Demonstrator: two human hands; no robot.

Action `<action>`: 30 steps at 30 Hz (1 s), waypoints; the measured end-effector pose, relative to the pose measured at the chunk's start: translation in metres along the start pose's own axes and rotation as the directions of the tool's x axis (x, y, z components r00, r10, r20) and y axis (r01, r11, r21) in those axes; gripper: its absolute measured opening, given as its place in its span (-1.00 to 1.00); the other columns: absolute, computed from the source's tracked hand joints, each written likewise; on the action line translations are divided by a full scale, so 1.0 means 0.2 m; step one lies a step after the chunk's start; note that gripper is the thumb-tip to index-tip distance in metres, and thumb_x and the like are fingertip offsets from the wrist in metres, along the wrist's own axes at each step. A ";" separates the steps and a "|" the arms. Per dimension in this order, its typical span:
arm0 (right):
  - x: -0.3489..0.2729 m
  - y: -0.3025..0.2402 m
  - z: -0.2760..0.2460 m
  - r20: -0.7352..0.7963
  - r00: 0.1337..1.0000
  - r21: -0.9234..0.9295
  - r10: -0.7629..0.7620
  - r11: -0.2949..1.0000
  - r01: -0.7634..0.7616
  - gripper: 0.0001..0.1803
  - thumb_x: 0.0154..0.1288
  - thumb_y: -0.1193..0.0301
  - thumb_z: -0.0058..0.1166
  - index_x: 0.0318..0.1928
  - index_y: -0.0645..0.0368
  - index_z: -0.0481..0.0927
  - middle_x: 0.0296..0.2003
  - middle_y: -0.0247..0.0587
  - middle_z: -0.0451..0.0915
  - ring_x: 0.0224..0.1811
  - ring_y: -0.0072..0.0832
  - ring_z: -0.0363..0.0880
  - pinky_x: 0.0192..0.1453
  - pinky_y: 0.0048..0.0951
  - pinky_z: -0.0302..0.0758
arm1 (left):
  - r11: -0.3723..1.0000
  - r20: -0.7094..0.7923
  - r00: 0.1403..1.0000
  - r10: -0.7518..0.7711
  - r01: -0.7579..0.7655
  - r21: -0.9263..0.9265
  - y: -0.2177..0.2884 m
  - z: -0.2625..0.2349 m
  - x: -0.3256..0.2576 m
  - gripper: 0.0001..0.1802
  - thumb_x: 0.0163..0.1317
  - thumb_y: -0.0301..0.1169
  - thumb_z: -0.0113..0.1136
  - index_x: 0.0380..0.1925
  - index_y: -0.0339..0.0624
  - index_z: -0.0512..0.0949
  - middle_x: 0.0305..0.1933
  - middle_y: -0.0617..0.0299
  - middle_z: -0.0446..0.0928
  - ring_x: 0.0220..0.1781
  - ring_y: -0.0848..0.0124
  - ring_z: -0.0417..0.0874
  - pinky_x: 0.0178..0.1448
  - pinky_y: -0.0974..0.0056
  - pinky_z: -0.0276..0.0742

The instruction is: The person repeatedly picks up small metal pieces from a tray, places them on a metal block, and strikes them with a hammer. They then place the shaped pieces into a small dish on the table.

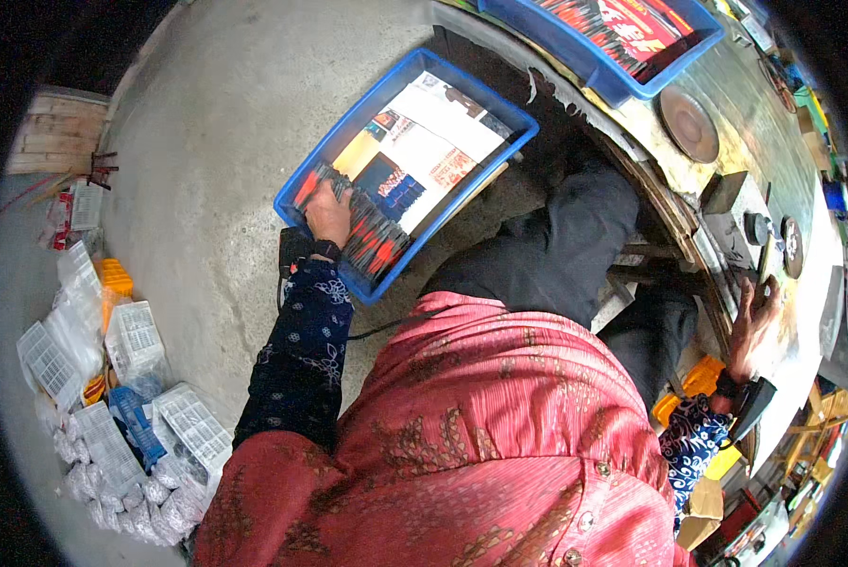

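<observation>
My left hand reaches down into a blue plastic tray on the concrete floor, its fingers resting on a heap of thin dark and red sticks at the tray's near end. Printed paper sheets line the tray. Whether the fingers grip any sticks I cannot tell. My right hand rests on the edge of the workbench at the right, fingers spread, holding nothing, near a small metal machine.
A second blue tray of red and dark items sits on the bench top, beside a round metal disc. White plastic crates and bagged parts are piled on the floor at the left. My dark-trousered legs lie between tray and bench.
</observation>
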State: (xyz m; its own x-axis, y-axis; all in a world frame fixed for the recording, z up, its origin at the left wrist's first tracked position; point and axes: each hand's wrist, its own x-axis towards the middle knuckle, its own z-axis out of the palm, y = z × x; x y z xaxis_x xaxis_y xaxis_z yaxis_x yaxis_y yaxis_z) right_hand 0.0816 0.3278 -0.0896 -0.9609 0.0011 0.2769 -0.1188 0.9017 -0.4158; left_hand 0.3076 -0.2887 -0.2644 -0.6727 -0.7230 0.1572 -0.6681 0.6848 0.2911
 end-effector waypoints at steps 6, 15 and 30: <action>0.00 -0.07 -0.04 0.031 0.999 -0.271 -0.012 0.963 0.020 -0.38 0.36 0.13 0.10 0.22 0.36 0.39 0.11 0.17 0.47 0.15 -0.08 0.46 0.26 -0.19 0.34 | 0.989 0.072 0.996 0.046 -0.036 -0.140 0.09 -0.03 -0.17 -0.62 0.13 -0.28 0.36 -0.13 -0.23 0.49 -0.26 -0.14 0.61 -0.18 -0.14 0.62 -0.15 -0.07 0.53; 0.01 -0.01 0.00 0.005 0.998 -0.145 -0.061 0.988 0.062 -0.39 0.36 0.14 0.11 0.21 0.36 0.39 0.08 0.19 0.49 0.11 -0.06 0.48 0.23 -0.19 0.36 | 0.999 0.207 0.978 0.033 -0.035 0.006 0.18 -0.01 -0.32 -0.65 0.17 -0.28 0.34 -0.19 -0.21 0.42 -0.29 -0.14 0.59 -0.21 -0.15 0.61 -0.18 -0.11 0.52; 0.00 -0.02 0.00 0.013 1.000 0.047 -0.017 0.999 0.017 -0.42 0.34 0.19 0.14 0.22 0.33 0.39 0.05 0.15 0.50 0.09 -0.14 0.49 0.23 -0.25 0.37 | 0.991 0.274 0.958 0.087 -0.056 -0.120 0.23 -0.01 -0.47 -0.47 0.14 -0.15 0.34 0.00 -0.25 0.46 -0.15 -0.17 0.55 -0.07 -0.13 0.56 -0.07 -0.09 0.48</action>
State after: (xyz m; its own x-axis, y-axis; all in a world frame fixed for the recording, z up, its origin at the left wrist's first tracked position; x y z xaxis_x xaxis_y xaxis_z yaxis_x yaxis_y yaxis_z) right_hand 0.0813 0.3233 -0.0877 -0.9619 -0.0203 0.2727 -0.1465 0.8804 -0.4510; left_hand 0.3406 -0.1905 -0.2631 -0.7895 -0.6082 -0.0827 -0.5867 0.7082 0.3927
